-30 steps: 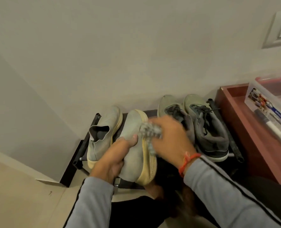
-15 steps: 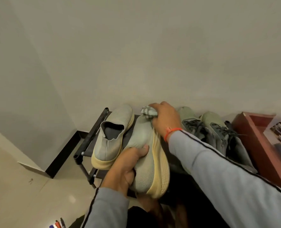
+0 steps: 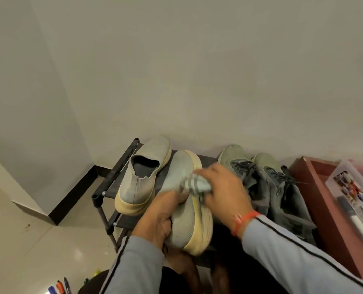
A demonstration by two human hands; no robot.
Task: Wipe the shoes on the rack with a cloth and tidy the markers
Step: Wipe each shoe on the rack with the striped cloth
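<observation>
A grey slip-on shoe (image 3: 184, 228) with a cream sole is tilted on its side over the black shoe rack (image 3: 112, 177). My left hand (image 3: 157, 219) grips it at the heel end. My right hand (image 3: 220, 192) holds a bunched grey striped cloth (image 3: 197, 184) against the shoe's upper, near the middle. Its twin (image 3: 142, 177) stands upright on the rack to the left. A pair of dark grey lace-up sneakers (image 3: 276, 187) sits on the rack to the right. Several markers (image 3: 59, 288) lie on the floor at the bottom left.
A reddish wooden table (image 3: 324, 209) stands right of the rack, bearing a clear plastic box (image 3: 354, 187) and a white marker (image 3: 361, 228). The wall rises directly behind the rack. Pale floor tiles (image 3: 27, 240) spread to the left.
My right hand has drawn the cloth back from the shoe's toe toward its middle. The view has shifted, and the box on the table shows again.
</observation>
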